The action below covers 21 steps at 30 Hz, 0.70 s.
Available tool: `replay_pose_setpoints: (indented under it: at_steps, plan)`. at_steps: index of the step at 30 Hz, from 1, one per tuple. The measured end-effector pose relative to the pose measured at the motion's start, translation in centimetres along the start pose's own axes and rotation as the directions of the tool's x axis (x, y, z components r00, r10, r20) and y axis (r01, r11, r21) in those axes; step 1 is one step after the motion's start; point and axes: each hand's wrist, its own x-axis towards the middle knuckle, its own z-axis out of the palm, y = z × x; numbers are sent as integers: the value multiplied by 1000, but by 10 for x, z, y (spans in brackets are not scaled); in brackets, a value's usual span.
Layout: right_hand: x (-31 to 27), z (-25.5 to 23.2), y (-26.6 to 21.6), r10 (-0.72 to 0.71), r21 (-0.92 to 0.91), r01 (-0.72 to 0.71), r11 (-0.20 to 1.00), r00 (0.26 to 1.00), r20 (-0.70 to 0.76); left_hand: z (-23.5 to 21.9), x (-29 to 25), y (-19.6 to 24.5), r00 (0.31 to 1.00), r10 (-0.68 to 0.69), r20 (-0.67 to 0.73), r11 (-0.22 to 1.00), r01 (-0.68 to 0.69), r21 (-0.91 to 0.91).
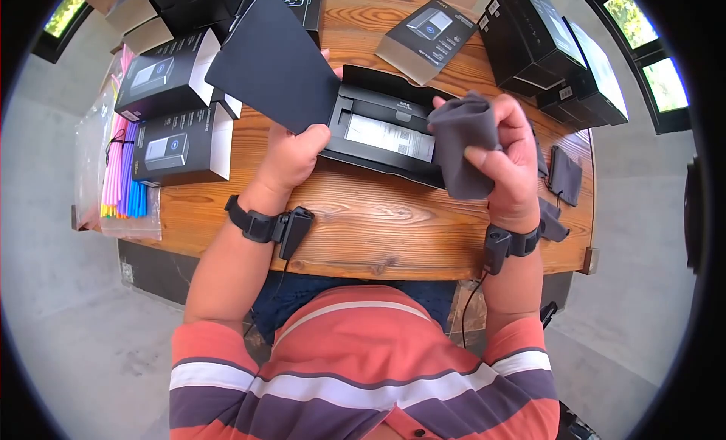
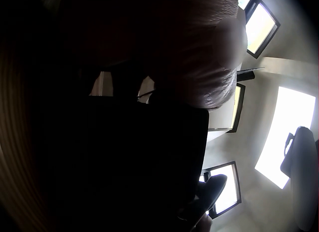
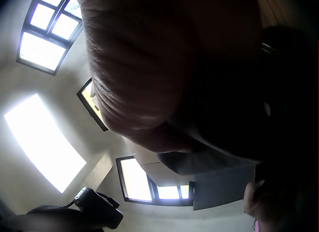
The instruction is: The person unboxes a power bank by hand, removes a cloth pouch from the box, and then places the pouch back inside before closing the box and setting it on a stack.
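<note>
An open black box point(image 1: 378, 154) lies in front of me, its large lid point(image 1: 276, 65) raised to the left. Inside sits a white printed slip point(image 1: 374, 133) in a black insert. My left hand point(image 1: 293, 156) grips the box at its left end, thumb on top near the lid's base. In the left wrist view that box point(image 2: 134, 162) is a dark shape below the hand. Over the box's right end, my right hand point(image 1: 516, 156) holds a soft grey cloth pouch point(image 1: 463, 149) between thumb and fingers. The pouch point(image 3: 199, 159) shows dimly in the right wrist view.
Closed black product boxes point(image 1: 162, 77) stack at the left, beside a clear bag point(image 1: 136, 226) of colourful sticks. Another box point(image 1: 427, 35) lies at the back, and large black boxes point(image 1: 529, 43) stand back right. More grey pouches point(image 1: 563, 175) lie near the right table edge.
</note>
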Motion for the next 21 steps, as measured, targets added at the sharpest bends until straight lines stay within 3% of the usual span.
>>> replay_pose_setpoints:
  at_steps: [5, 7, 9, 11, 12, 13, 15, 16, 20, 21]
  plan:
    - [14, -6, 12, -76, -93, 67, 993, 993, -92, 6, -1, 3, 1000, 16, 3, 1000, -16, -6]
    - [19, 5, 22, -139, -349, 79, 934, 979, -150, 8, -2, 4, 999, 32, 17, 999, -32, 20]
    - [18, 13, 28, -165, -545, 98, 833, 983, -75, 9, -3, 6, 998, 49, 29, 998, -50, 48]
    - [22, 16, 21, -239, -778, 300, 552, 951, 197, 9, -4, 7, 998, 55, 12, 987, -56, 152]
    - [22, 20, 22, -206, -803, 309, 509, 950, 235, 6, -4, 5, 999, 54, 9, 987, -55, 153]
    - [21, 22, 20, -203, -802, 310, 511, 950, 238, 2, -3, 3, 997, 50, 52, 969, -61, 239]
    - [19, 27, 17, 42, -879, 232, 417, 961, 273, -2, -4, 0, 995, 40, 90, 943, -67, 325]
    - [20, 28, 18, 5, -881, 299, 366, 946, 323, -2, -4, -1, 994, 48, 99, 944, -77, 321]
    - [18, 30, 17, -103, -853, 312, 419, 949, 297, 1, -4, 1, 995, 49, 91, 958, -73, 276]
    - [18, 28, 12, -122, -875, 344, 341, 939, 322, 2, -4, 1, 995, 48, 89, 959, -71, 274]
